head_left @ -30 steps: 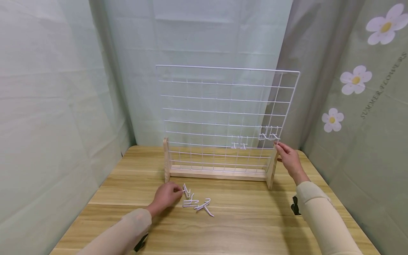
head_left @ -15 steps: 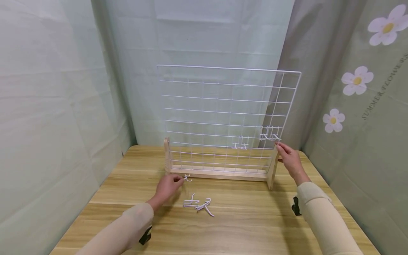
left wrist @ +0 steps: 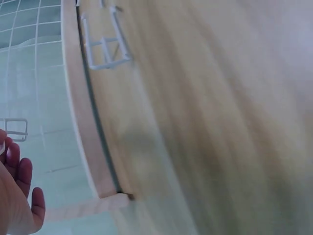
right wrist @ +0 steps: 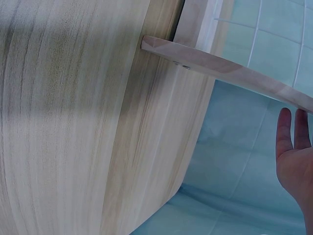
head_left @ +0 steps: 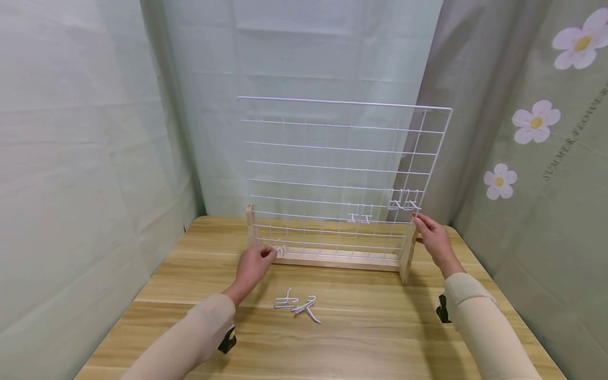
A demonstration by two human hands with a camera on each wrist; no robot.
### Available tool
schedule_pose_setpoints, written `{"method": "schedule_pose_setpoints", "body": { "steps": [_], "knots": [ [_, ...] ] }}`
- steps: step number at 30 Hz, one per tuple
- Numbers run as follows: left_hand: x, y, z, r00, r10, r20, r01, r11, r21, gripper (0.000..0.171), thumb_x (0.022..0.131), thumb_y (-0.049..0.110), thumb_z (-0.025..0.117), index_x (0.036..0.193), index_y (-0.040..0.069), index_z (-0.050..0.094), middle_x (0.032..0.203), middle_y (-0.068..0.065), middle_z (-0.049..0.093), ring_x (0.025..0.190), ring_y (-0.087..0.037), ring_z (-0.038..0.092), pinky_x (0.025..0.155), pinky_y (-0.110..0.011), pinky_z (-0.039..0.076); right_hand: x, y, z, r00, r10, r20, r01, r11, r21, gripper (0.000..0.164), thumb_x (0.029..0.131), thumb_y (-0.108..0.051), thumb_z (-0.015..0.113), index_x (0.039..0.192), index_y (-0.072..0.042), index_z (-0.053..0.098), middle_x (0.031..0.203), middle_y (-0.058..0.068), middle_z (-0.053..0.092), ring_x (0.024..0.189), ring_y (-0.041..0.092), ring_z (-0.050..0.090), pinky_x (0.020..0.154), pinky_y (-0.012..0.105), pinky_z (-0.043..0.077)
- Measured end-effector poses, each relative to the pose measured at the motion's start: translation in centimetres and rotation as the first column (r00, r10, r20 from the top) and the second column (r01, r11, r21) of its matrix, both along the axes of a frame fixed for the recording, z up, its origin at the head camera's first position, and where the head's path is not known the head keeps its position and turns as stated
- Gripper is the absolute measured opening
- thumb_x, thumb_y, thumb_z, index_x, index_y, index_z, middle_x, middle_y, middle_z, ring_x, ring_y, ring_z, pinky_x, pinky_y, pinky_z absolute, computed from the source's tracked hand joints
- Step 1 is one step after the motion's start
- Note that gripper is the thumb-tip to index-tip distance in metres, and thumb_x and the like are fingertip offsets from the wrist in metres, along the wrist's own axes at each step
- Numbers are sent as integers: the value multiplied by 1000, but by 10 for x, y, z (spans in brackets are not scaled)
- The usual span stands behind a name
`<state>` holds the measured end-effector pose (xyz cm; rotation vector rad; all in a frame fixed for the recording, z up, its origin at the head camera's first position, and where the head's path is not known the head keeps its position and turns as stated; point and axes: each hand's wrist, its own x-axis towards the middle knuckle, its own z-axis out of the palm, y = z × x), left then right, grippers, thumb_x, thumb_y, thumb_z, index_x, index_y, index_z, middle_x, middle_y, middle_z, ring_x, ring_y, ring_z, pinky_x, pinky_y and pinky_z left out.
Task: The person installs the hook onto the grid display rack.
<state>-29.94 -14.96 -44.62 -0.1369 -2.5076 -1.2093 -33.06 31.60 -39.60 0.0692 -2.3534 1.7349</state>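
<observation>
Hands [head_left: 252,266] [head_left: 434,243] at wire rack [head_left: 339,186], left with hook [head_left: 281,250]

A light wooden table [head_left: 361,338], marked with wood-grain bands and finished with rounded far corners, is being used as the supporting surface. On its rear half, a wooden stand [head_left: 332,262] is being carried upright; its two side pieces [head_left: 406,258] are being joined by a low crossbar [head_left: 366,264]. In front of the stand, slightly left of centre, two loose white wire hooks, a left hook [head_left: 286,306] and a right hook [head_left: 305,306], are being supported side by side.
</observation>
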Motion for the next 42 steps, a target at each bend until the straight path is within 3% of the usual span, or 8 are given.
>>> {"method": "schedule_pose_setpoints", "body": {
  "steps": [10,21,23,26,30,36,39,42],
  "knots": [
    [-1,15,25,971,93,-221,-120,986,-115,11,83,18,69,76,10,73,71,0,64,64,-19,54,62,-39,44,-1,1,-1,1000,-18,-12,18,999,37,61,105,-44,42,149,-1,42,151,20,41,133,37,43,95,38,51],
    [-10,30,45,937,222,-271,-244,969,-48,16,84,21,66,74,11,72,77,-3,69,74,-24,62,70,-46,44,0,0,-1,1000,-8,3,8,1000,10,63,105,-46,42,150,-3,41,153,19,39,136,39,40,104,55,41],
    [-13,32,51,926,241,-290,-260,965,-29,15,84,21,66,73,11,71,78,-4,70,79,-26,63,70,-47,44,-1,0,-1,1000,-9,0,9,1000,3,63,105,-46,42,150,-2,40,153,20,39,136,39,40,105,57,40],
    [-18,34,59,904,277,-327,-297,955,-12,16,84,19,66,72,9,69,82,-6,71,103,-31,65,74,-51,44,0,0,-1,1000,-10,3,10,1000,0,64,104,-47,42,150,-3,40,153,20,39,135,39,39,105,58,39],
    [-24,36,69,873,323,-364,-342,940,14,18,85,18,64,71,8,68,83,-9,72,125,-37,55,81,-55,44,0,-1,-1,1000,-17,6,17,1000,9,64,104,-48,42,150,-2,40,153,20,39,134,38,41,104,56,40],
    [-31,38,80,857,365,-364,-385,923,20,18,85,17,60,73,7,70,78,-9,71,95,-33,67,80,-51,43,0,-1,0,1000,-28,12,27,999,28,63,104,-47,43,150,-4,42,152,18,41,131,34,43,88,24,51],
    [-35,38,82,849,382,-365,-410,912,1,19,85,18,60,74,7,71,77,-8,70,78,-29,64,75,-48,43,1,0,0,1000,-21,0,21,999,27,62,104,-46,43,150,-3,42,152,18,41,132,35,43,87,22,51],
    [-39,37,83,844,389,-370,-422,906,-11,18,85,18,61,75,7,71,78,-9,70,75,-28,62,75,-47,41,2,0,0,1000,-17,-6,17,999,33,62,105,-46,42,150,-3,42,152,18,42,132,35,43,92,31,51]
  ]
}}
